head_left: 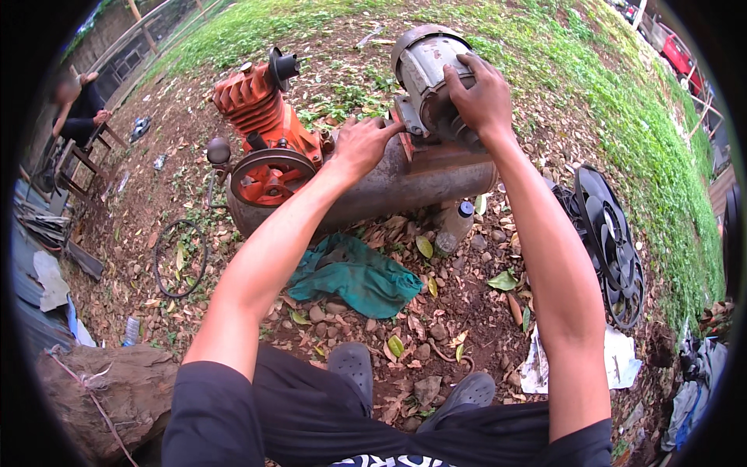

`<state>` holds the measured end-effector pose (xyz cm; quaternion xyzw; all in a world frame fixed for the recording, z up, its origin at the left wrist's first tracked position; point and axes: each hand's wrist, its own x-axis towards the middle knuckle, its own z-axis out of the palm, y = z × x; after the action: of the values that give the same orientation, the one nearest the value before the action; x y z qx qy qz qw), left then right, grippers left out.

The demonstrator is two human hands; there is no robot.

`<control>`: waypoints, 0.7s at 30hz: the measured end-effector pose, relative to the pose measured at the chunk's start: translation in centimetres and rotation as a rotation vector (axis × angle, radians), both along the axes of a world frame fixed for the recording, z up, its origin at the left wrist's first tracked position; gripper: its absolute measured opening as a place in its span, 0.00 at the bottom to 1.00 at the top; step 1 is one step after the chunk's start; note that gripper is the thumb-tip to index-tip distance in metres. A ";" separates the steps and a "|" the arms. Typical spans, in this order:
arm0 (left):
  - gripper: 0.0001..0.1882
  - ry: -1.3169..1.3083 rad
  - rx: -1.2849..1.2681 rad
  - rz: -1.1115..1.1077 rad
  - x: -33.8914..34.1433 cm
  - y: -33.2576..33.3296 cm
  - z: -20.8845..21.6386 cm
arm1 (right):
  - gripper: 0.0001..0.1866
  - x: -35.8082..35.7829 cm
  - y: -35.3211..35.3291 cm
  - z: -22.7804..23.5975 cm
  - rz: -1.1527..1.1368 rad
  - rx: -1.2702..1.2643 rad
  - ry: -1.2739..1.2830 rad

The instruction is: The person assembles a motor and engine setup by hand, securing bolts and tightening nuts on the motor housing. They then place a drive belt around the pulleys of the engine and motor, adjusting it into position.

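Head view: our right hand [481, 93] is clamped on the grey motor [426, 70] at 12 o'clock; our left hand [362, 144], fingers apart, touches the rusty tank [405, 183].

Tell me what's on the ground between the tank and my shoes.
In the head view, a crumpled green cloth lies between the tank and the shoes, on dirt strewn with stones and dry leaves.

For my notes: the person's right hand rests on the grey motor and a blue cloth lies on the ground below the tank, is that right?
Not quite: the head view shows the cloth is green, not blue. The rest holds: the right hand rests on the grey motor, and the cloth lies on the ground below the tank.
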<state>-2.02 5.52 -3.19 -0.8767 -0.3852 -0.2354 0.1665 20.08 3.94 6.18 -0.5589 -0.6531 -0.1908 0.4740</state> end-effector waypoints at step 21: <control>0.22 -0.486 -1.110 0.186 3.7 -5.2 3.1 | 0.25 0.1 0.1 -0.1 0.019 0.031 0.002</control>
<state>1.64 0.31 -0.08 -0.7165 -0.5521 -0.1774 -0.3879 20.19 4.03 6.11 -0.5453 -0.6550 -0.1960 0.4851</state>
